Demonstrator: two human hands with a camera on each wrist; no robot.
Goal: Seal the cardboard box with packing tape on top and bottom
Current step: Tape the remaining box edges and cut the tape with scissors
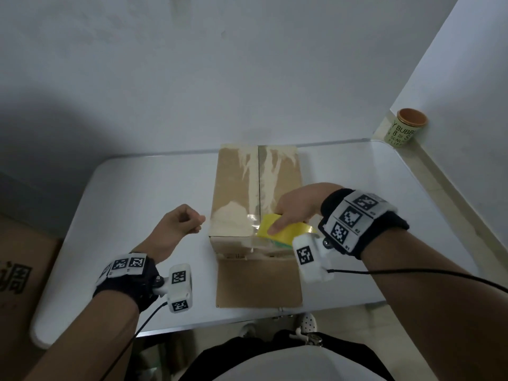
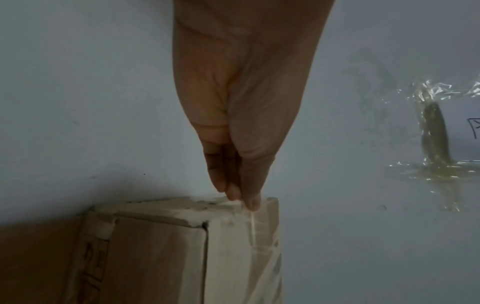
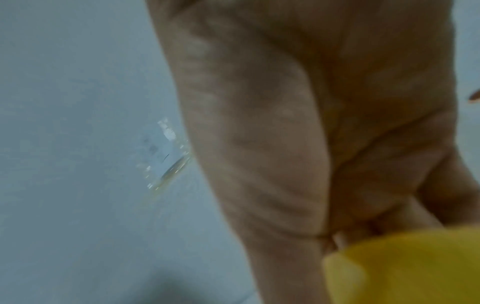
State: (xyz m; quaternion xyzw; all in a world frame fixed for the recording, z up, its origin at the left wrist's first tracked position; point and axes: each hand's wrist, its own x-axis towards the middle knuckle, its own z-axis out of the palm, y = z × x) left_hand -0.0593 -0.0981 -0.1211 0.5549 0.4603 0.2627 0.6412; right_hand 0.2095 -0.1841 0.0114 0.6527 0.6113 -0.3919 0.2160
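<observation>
While the box's near flap (image 1: 258, 283) lies open on the table (image 1: 132, 193), the right hand (image 1: 298, 209) clamps the yellow tape roll (image 1: 270, 231) at the box's (image 1: 236, 188) six o'clock edge. Left hand (image 1: 178, 225), curled empty at nine o'clock, braces nothing: the box may slide and wrinkle the tape.

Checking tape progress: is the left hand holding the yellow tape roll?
No, the right hand grips the yellow tape roll at the cardboard box; the left hand holds none.

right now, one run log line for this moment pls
step: taping box top | right hand: grips yellow tape roll at near edge of cardboard box | left hand: curled beside box, empty | near flap: open
</observation>
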